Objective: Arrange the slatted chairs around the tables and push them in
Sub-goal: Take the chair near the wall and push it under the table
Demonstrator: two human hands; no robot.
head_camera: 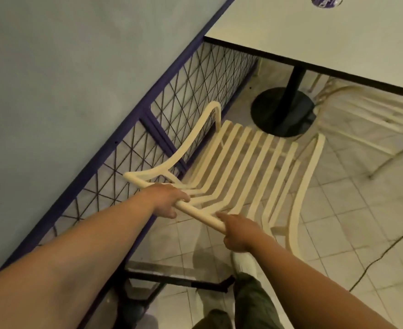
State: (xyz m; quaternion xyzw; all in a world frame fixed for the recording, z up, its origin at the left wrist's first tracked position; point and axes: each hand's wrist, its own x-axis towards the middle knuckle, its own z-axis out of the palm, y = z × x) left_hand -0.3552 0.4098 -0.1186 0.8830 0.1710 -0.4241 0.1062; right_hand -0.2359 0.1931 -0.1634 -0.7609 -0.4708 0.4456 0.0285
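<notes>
With the table (338, 39) ahead and the fence (134, 148) just beside my chair (250, 167), a crooked push could snag its armrest (188, 142) on the mesh or hit the base (267, 115) — my left hand (166, 201) and right hand (238, 233) both grip its top rail (195, 212).

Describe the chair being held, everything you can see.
The chair is cream, with long parallel slats running from back into seat, and curved tube armrests; it looks like painted metal or plastic. It faces the table, beside the purple mesh fence. The left hand and right hand grip its top rail.
</notes>
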